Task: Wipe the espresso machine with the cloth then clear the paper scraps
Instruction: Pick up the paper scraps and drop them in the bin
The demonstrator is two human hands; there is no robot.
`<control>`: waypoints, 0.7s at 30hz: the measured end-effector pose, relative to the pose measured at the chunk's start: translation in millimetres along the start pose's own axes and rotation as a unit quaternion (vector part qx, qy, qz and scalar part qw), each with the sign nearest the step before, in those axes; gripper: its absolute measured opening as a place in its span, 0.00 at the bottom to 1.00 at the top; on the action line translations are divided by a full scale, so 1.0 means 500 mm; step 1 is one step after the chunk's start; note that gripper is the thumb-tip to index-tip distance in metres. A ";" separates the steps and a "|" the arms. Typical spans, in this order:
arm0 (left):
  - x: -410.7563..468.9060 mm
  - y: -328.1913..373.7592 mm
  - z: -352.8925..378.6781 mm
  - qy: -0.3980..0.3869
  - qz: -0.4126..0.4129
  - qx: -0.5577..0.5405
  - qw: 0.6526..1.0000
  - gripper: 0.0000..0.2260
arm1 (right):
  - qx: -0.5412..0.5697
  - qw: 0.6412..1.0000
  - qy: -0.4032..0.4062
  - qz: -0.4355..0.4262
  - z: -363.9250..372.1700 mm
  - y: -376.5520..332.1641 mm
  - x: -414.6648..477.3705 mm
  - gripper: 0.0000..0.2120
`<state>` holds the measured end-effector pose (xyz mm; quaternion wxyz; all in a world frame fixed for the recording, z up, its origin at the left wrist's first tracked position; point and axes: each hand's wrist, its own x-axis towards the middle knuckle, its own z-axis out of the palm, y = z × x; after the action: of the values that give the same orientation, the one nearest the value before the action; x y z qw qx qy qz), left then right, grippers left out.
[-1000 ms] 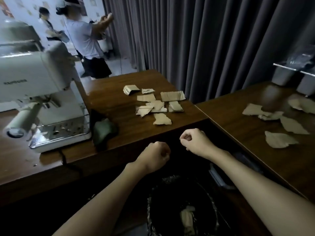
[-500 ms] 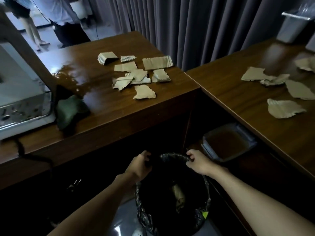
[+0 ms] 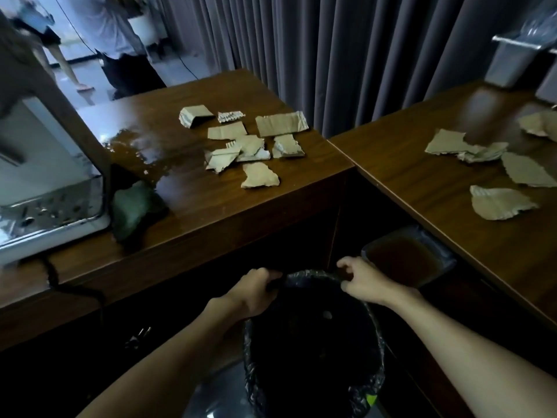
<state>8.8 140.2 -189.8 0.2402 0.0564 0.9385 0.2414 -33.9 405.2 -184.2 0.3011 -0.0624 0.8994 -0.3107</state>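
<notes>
A black-lined waste bin (image 3: pixel 313 357) stands on the floor below the desk corner. My left hand (image 3: pixel 254 292) grips its far rim on the left, and my right hand (image 3: pixel 366 280) pinches the rim on the right. Several brown paper scraps (image 3: pixel 244 146) lie on the left desk, and more paper scraps (image 3: pixel 500 173) lie on the right desk. The white espresso machine (image 3: pixel 45 182) sits at the far left. A crumpled green cloth (image 3: pixel 134 208) lies beside its base on the desk.
The two wooden desks (image 3: pixel 346 152) meet in a corner above the bin. A dark tray (image 3: pixel 407 260) rests on a low shelf right of my right hand. A black cable (image 3: pixel 55 277) hangs off the desk edge. People stand beyond the left desk.
Both hands dropped from fists at desk height down to the bin and took hold of its rim. My view tilted downward and the bin now sits slightly closer.
</notes>
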 end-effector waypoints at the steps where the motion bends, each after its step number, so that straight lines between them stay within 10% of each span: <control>1: -0.004 0.016 -0.024 -0.001 0.022 0.013 1.000 0.21 | 0.003 1.000 0.003 -0.016 -0.019 -0.024 -0.006 0.23; 6: -0.036 0.101 -0.132 0.038 0.116 0.061 0.991 0.18 | -0.107 0.988 -0.004 -0.107 -0.103 -0.157 -0.046 0.26; 10: -0.069 0.142 -0.206 0.070 0.158 0.059 0.983 0.15 | -0.092 0.982 -0.018 -0.164 -0.139 -0.231 -0.076 0.06; 21: -0.137 0.114 -0.316 0.128 0.113 -0.076 0.982 0.27 | -0.047 0.980 -0.017 -0.193 -0.234 -0.303 -0.102 0.06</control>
<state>-7.1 107.7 -11.9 0.0928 0.1125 0.9279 0.3431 -71.8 360.4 5.0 0.2471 -0.2543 0.8789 -0.3191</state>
